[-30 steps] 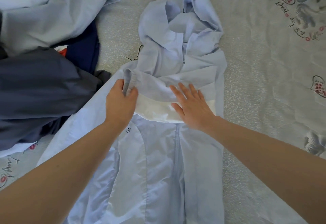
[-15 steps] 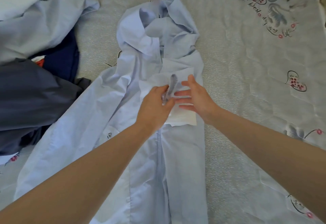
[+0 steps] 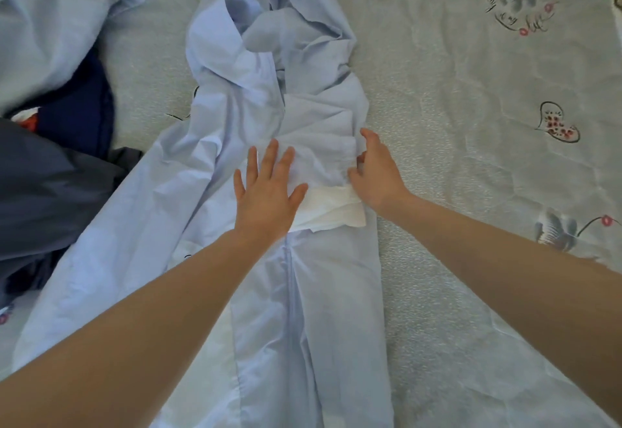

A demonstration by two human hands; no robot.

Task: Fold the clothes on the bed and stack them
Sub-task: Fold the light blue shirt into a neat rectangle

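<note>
Shirt [image 3: 269,118] under left hand [image 3: 266,195]

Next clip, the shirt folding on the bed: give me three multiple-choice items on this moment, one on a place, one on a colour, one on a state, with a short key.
1. Where does the pile of dark clothes lie?
A. Left of the light blue shirt
B. Right of it
C. On top of it

2. What colour is the cuff below the folded sleeve?
A. Red
B. White
C. Black

3. How is the left hand?
A. Clenched in a fist
B. Lifted off the bed
C. Flat, fingers spread, on the sleeve

Key: 1 A, the dark pile fills the left edge. 2 B, the band reads white against the blue. 3 C, straight fingers press the cloth while the right hand pinches the sleeve's end.
</note>
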